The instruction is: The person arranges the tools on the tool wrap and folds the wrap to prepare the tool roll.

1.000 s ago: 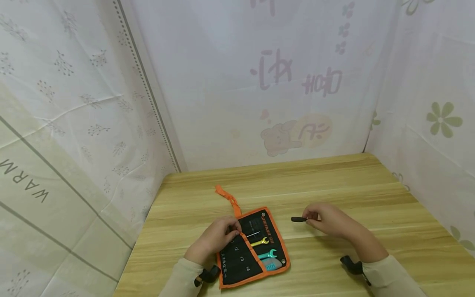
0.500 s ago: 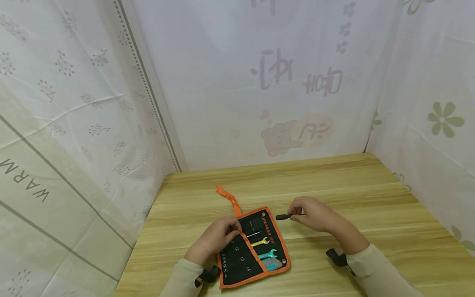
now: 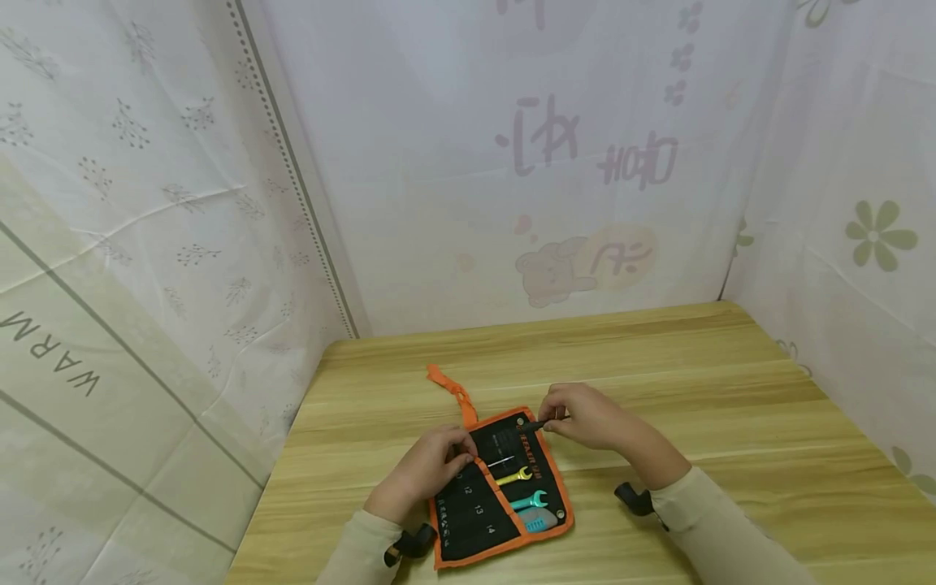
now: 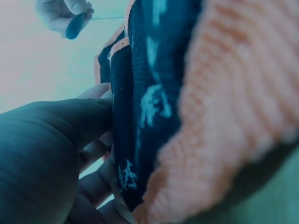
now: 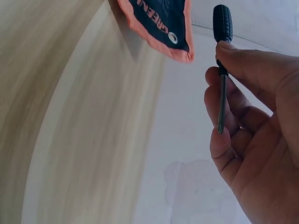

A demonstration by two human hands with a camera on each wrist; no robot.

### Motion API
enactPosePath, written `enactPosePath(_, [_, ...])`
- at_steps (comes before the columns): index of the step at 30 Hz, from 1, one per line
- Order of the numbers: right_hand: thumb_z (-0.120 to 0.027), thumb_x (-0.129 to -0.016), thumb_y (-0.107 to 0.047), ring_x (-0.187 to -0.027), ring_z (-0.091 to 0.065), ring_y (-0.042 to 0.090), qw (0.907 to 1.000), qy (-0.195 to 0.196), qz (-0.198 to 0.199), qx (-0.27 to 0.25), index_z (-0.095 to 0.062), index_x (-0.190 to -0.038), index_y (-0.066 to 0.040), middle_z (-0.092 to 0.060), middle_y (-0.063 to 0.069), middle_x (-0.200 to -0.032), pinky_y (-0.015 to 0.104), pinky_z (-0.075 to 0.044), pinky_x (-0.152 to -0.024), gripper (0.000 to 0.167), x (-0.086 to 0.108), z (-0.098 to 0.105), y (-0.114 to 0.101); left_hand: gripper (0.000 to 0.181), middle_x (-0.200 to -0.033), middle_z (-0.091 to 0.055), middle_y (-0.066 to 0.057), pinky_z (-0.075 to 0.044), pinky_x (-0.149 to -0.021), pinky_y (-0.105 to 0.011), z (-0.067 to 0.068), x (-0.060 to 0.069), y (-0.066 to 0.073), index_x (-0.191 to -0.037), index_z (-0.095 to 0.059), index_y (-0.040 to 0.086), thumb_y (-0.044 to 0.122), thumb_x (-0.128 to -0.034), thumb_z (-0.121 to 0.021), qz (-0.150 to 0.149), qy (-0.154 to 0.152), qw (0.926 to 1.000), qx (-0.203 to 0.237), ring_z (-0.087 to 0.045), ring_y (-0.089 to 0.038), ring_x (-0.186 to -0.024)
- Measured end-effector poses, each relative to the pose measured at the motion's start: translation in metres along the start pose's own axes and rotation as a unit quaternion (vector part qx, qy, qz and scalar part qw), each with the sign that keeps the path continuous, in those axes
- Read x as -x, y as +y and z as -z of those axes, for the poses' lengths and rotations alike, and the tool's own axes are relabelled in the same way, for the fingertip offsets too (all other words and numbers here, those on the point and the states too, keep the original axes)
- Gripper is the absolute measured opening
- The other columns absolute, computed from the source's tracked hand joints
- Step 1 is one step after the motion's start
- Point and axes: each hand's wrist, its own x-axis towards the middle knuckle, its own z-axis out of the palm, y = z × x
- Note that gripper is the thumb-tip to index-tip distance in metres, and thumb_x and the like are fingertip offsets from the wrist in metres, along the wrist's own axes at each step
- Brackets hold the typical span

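Note:
A black tool pouch [image 3: 468,540] with orange trim and numbered pockets lies spread on the table. My left hand [image 3: 427,465] pinches its pocket edge at the upper left between thumb and fingers. My right hand [image 3: 588,416] holds a small screwdriver [image 5: 223,25] with a black ribbed handle; its shaft runs back past the fingers, pointed tip showing in the right wrist view. The handle is over the pouch's upper right corner. From the pockets stick out a thin metal shaft [image 3: 501,461], a yellow wrench [image 3: 514,477], a teal wrench [image 3: 530,501] and a grey-and-teal handle [image 3: 538,520].
An orange strap [image 3: 451,388] trails from the pouch toward the back of the wooden table [image 3: 658,349]. Patterned white cloth [image 3: 439,162] hangs behind the table and along both sides.
My right hand has moved left with the screwdriver, from beside the pouch to its upper right corner. My left hand and the pouch have stayed in place.

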Motion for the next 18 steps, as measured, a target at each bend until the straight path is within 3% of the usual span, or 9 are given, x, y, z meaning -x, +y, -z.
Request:
enactPosePath(10, [-0.08,-0.096,-0.016,-0.084,-0.06,0.002,0.9998,-0.018,0.007,0.011,-0.076,-0.099,-0.025,-0.06,-0.018,-0.095,0.028,-0.055,-0.074,0.009,-0.017,-0.011,-0.013,0.011,-0.096,-0.054,0.016,-0.051,-0.066,-0.023,0.0,0.001,-0.002,-0.098,-0.072,0.029,0.018,-0.0998,-0.075,-0.013,0.02,0.9994,-0.023,-0.053,-0.002,-0.072])
enactPosePath(18, [-0.08,-0.096,-0.016,-0.085,-0.061,0.002,0.9993,-0.029,0.012,0.018,-0.077,-0.099,-0.023,-0.061,-0.016,-0.094,0.029,-0.055,-0.077,0.008,-0.031,-0.02,-0.022,0.011,-0.096,-0.056,0.015,-0.052,-0.065,-0.023,-0.001,0.002,-0.002,-0.097,-0.074,0.027,0.016,-0.0989,-0.076,-0.015,0.023,0.9995,-0.015,-0.056,0.0,-0.071])
